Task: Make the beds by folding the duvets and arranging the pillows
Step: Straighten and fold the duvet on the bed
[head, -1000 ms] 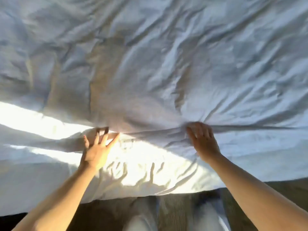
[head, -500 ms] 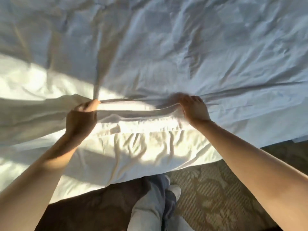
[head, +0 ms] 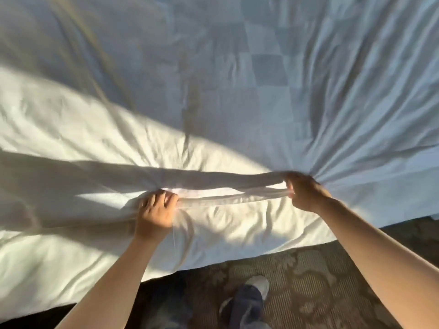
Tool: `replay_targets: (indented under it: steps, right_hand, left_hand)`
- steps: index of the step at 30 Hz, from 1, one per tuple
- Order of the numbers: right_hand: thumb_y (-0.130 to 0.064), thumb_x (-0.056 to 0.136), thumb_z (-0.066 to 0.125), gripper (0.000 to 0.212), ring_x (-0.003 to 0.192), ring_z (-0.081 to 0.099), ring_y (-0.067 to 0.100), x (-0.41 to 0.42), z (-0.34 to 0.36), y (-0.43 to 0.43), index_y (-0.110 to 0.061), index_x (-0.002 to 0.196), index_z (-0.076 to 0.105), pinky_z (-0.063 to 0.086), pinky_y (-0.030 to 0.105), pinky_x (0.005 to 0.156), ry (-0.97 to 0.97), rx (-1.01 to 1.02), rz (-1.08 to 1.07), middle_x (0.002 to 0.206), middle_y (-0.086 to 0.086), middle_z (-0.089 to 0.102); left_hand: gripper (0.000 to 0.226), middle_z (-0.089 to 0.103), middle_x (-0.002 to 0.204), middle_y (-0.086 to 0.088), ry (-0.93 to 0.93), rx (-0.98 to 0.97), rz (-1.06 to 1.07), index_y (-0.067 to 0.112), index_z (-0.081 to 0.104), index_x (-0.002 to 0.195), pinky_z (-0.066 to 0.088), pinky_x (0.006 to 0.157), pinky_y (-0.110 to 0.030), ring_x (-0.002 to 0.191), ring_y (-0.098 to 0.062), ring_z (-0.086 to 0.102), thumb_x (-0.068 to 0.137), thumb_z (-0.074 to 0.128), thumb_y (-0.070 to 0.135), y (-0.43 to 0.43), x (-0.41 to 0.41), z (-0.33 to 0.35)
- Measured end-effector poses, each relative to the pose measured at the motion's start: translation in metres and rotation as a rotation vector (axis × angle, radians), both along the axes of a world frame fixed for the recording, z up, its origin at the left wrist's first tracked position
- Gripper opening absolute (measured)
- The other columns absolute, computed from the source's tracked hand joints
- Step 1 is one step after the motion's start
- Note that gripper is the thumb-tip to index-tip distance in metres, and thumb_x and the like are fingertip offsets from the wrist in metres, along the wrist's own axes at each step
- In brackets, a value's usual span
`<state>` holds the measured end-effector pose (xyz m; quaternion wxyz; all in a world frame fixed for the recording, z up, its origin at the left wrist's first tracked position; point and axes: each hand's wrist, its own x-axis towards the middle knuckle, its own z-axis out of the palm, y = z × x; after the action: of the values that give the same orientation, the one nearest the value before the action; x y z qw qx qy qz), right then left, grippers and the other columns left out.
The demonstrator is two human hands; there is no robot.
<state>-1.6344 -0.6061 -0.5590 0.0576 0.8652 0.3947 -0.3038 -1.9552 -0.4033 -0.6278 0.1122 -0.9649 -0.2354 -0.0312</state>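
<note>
Both hands curled tight on one white duvet: left hand [head: 155, 211] and right hand [head: 303, 191] each grip the same bunched fold, stretched between them. Duvet [head: 213, 91] covers the bed, near edge overhanging patterned carpet [head: 308, 281]. One shoe [head: 260, 283] visible below.

One view, head-worn, wide-angle. Looks forward and steeply down from above the near edge of the duvet [head: 261, 103]. Close in: the white cloth fills the upper three quarters of the frame. Left hand [head: 155, 213] and right hand [head: 304, 193] reach in from the bottom corners and sit just below centre. Patterned carpet [head: 320, 281] and a shoe [head: 259, 284] lie along the bottom edge, almost under the lens.
</note>
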Motion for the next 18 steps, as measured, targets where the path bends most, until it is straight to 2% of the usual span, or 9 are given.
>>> replay_targets:
  steps: [3, 5, 8, 9, 11, 13, 14, 16, 18]
  right_hand:
    - [-0.025, 0.083, 0.061, 0.044, 0.123, 0.045, 0.026, -0.034, 0.012, 0.037, -0.024, 0.122, 0.043, 0.039, 0.032, 0.098, 0.006, -0.155, 0.178, 0.137, 0.002, 0.041]
    - [-0.037, 0.079, 0.068, 0.066, 0.123, 0.045, 0.029, -0.079, 0.013, 0.064, -0.021, 0.134, 0.035, 0.04, 0.038, 0.098, -0.077, -0.164, 0.388, 0.141, 0.008, 0.038]
    - [-0.047, 0.03, 0.091, 0.097, 0.085, 0.067, 0.031, -0.162, 0.003, 0.123, -0.019, 0.112, 0.046, 0.056, 0.04, 0.062, -0.112, -0.016, 0.566, 0.101, 0.015, 0.064]
    - [-0.047, 0.024, 0.091, 0.098, 0.079, 0.068, 0.032, -0.188, -0.006, 0.148, -0.019, 0.107, 0.047, 0.056, 0.039, 0.058, -0.087, 0.033, 0.583, 0.094, 0.015, 0.066]
    - [-0.049, 0.029, 0.09, 0.097, 0.081, 0.066, 0.034, -0.241, -0.014, 0.203, -0.019, 0.111, 0.048, 0.056, 0.041, 0.066, -0.055, 0.109, 0.676, 0.095, 0.016, 0.063]
    - [-0.045, 0.039, 0.088, 0.094, 0.089, 0.063, 0.036, -0.299, -0.016, 0.253, -0.018, 0.12, 0.049, 0.055, 0.042, 0.078, -0.068, 0.235, 0.779, 0.103, 0.017, 0.057]
    - [-0.037, 0.046, 0.086, 0.087, 0.096, 0.06, 0.037, -0.325, -0.017, 0.275, -0.018, 0.123, 0.05, 0.054, 0.044, 0.083, -0.086, 0.329, 0.818, 0.11, 0.018, 0.053]
    - [-0.018, 0.067, 0.068, 0.059, 0.11, 0.051, 0.038, -0.369, -0.02, 0.315, -0.015, 0.124, 0.051, 0.051, 0.048, 0.09, -0.142, 0.532, 0.851, 0.122, 0.021, 0.045]
    - [-0.01, 0.083, 0.046, 0.042, 0.113, 0.045, 0.04, -0.4, -0.028, 0.345, -0.014, 0.125, 0.048, 0.048, 0.051, 0.094, -0.25, 0.649, 0.861, 0.126, 0.022, 0.044]
  left_hand:
    - [0.025, 0.058, 0.081, -0.007, -0.018, -0.091, 0.05, 0.015, 0.062, 0.092, 0.044, 0.059, -0.036, 0.07, -0.029, 0.059, 0.079, 0.045, 0.001, 0.025, -0.028, 0.016]
    - [0.039, 0.058, 0.085, -0.013, 0.034, -0.194, 0.205, 0.011, 0.063, 0.095, 0.047, 0.062, -0.038, 0.075, -0.033, 0.06, 0.069, 0.036, 0.004, 0.06, -0.077, 0.029]
    - [0.028, 0.054, 0.081, -0.014, 0.118, -0.084, 0.526, 0.009, 0.063, 0.095, 0.045, 0.06, -0.036, 0.072, -0.031, 0.058, 0.073, 0.046, 0.009, 0.132, -0.174, 0.049]
    - [0.025, 0.053, 0.08, -0.015, 0.103, -0.096, 0.643, 0.008, 0.064, 0.095, 0.044, 0.059, -0.037, 0.07, -0.032, 0.058, 0.071, 0.057, 0.008, 0.157, -0.203, 0.059]
    - [0.033, 0.055, 0.087, -0.023, -0.009, -0.262, 0.936, 0.003, 0.063, 0.101, 0.048, 0.061, -0.044, 0.075, -0.039, 0.059, 0.069, 0.07, 0.002, 0.198, -0.25, 0.084]
    - [0.033, 0.053, 0.112, -0.028, -0.218, -0.483, 1.317, 0.005, 0.054, 0.119, 0.047, 0.078, -0.051, 0.096, -0.044, 0.057, 0.086, 0.058, 0.009, 0.234, -0.281, 0.095]
    - [0.034, 0.05, 0.122, -0.028, -0.418, -0.607, 1.544, 0.007, 0.048, 0.125, 0.045, 0.085, -0.047, 0.099, -0.041, 0.056, 0.093, 0.05, 0.017, 0.25, -0.293, 0.095]
    - [0.028, 0.057, 0.105, -0.026, -0.938, -1.035, 1.819, 0.008, 0.049, 0.111, 0.046, 0.07, -0.035, 0.071, -0.028, 0.054, 0.096, 0.047, 0.031, 0.277, -0.309, 0.085]
    - [0.03, 0.054, 0.082, -0.009, -1.311, -1.317, 1.844, 0.013, 0.048, 0.096, 0.048, 0.06, -0.028, 0.064, -0.017, 0.051, 0.094, 0.049, 0.043, 0.293, -0.322, 0.073]
